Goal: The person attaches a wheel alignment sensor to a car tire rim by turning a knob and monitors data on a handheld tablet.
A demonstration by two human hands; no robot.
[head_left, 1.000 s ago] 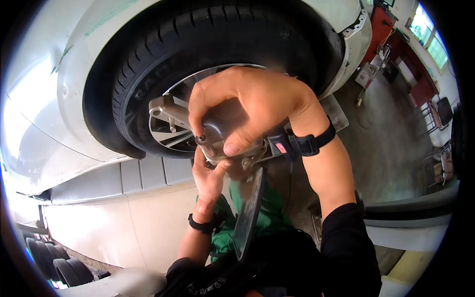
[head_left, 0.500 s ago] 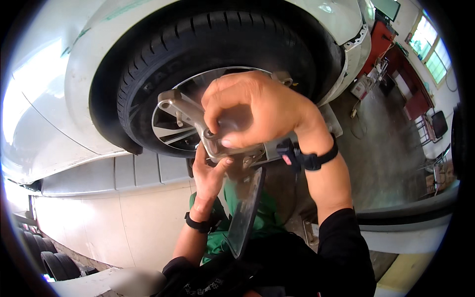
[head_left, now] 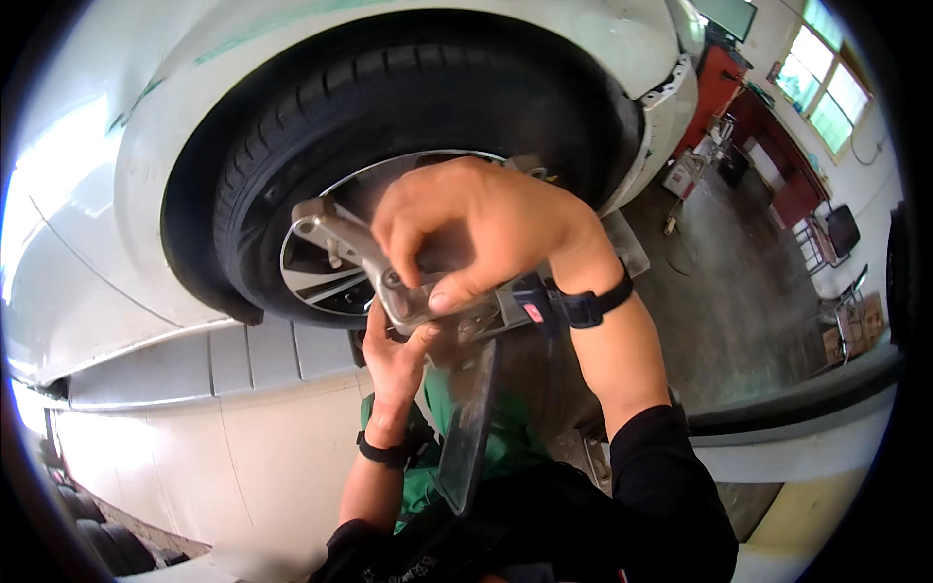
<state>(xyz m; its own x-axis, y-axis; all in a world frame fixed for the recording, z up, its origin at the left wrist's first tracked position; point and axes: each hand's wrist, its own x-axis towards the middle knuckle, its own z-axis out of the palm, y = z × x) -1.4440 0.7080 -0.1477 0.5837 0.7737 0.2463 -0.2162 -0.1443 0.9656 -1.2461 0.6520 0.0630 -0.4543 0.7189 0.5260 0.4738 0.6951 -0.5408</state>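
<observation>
The left hand clamps the metal bracket by its near edge; I cannot tell whether the right hand grips. Slack there could tip it.

My right fingers are smeared by blur, and I cannot tell whether they pinch anything. My left fingers partly vanish behind the metal wheel clamp, its middle covered by my right hand, which also hides much of the alloy wheel beyond. Far right of my fingers, the monitor is cut off on top; far lower left, the tyres run out of view.
</observation>
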